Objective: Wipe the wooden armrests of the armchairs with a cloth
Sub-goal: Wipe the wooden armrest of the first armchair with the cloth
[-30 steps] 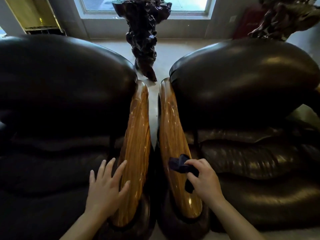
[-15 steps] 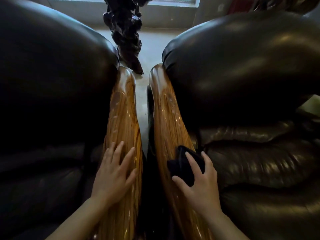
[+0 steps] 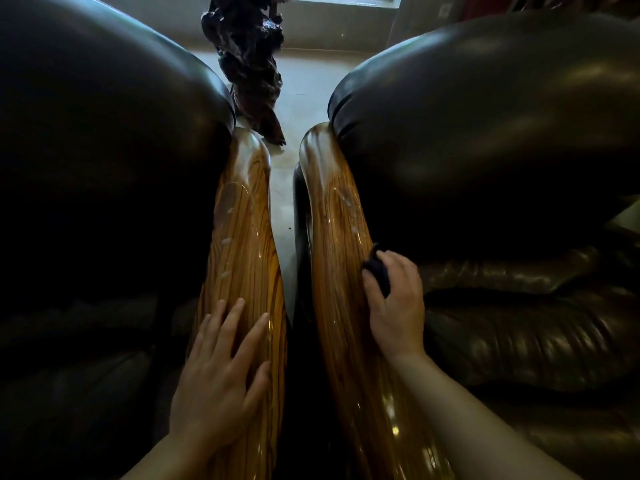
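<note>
Two glossy striped wooden armrests run away from me side by side. On the left armrest (image 3: 242,244) my left hand (image 3: 221,368) lies flat with fingers spread, holding nothing. My right hand (image 3: 396,306) is closed around a small dark cloth (image 3: 376,270) and presses it against the right edge of the right armrest (image 3: 336,237), where the wood meets the leather. Most of the cloth is hidden under my fingers. Pale smudges show on both armrests further up.
Dark leather armchairs flank the gap: the left armchair (image 3: 104,150) and the right armchair (image 3: 502,133). A narrow strip of pale floor (image 3: 284,223) shows between the armrests. A dark gnarled wooden sculpture (image 3: 249,64) stands beyond them, below a window.
The view has moved closer over the armrests. My right hand slid the cloth up and toward the armrest's right edge. My left hand went from the armrest's side to lying flat on top.
</note>
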Motion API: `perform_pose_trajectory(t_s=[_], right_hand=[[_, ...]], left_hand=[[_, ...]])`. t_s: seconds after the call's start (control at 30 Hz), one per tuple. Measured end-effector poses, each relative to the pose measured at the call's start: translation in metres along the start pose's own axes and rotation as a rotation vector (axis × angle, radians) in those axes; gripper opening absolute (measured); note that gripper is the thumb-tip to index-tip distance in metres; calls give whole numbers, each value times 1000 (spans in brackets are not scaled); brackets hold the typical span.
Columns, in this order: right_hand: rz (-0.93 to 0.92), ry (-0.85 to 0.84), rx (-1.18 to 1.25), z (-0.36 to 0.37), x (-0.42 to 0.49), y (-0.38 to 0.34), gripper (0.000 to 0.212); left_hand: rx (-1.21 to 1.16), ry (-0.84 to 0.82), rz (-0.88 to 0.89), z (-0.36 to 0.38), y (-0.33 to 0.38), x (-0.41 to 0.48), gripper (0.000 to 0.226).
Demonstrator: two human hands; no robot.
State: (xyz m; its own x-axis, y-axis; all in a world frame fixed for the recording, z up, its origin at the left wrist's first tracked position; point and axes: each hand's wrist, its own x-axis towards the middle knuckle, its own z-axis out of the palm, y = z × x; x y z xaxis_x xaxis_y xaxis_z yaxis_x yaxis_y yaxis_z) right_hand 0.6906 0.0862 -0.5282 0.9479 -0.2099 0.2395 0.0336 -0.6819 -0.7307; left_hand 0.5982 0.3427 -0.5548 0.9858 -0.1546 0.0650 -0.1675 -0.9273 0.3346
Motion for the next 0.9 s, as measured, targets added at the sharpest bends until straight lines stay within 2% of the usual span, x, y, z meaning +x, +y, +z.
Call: perform_pose_trajectory(t_s=[0.07,0.13,0.23,0.27,0.33,0.47,0.57,0.63,0.7,0.8,0.83,0.9], right_hand=[[38,20,73,4,20,-7,45],[62,-110,36,9,33,-15,51],[-132,-344,-376,16,21,-13,56],[-168,-373,-473,15,9,-9,57],[-119,-359,-532,7,-18,-5,58],[-118,-256,-430,-9,-32,-9,44],[-97,-233,-83,-19,-10,-24,35],[-79,-137,149,-25,4,-32,34],[-65,-135,183,-27,4,-28,40],[-90,-347,-207,-21,-21,-4,55],[-159,-385,-333,-19,-29,5,57],[-245,-388,-425,-16,-28,15,62]], left_hand=[[-3,-2,-1,-2,1,0,66],[-2,-6,5,-3,1,1,66],[-2,-7,7,-4,1,1,66],[4,-8,10,-3,1,1,66],[13,-10,18,-3,1,0,66],[9,-11,30,-2,0,1,65],[18,-14,24,-1,0,1,64],[24,-7,34,0,1,1,62],[19,0,42,0,1,1,62],[14,-4,33,-1,1,1,64],[15,-5,32,-1,1,1,64],[11,-1,31,-1,2,2,65]])
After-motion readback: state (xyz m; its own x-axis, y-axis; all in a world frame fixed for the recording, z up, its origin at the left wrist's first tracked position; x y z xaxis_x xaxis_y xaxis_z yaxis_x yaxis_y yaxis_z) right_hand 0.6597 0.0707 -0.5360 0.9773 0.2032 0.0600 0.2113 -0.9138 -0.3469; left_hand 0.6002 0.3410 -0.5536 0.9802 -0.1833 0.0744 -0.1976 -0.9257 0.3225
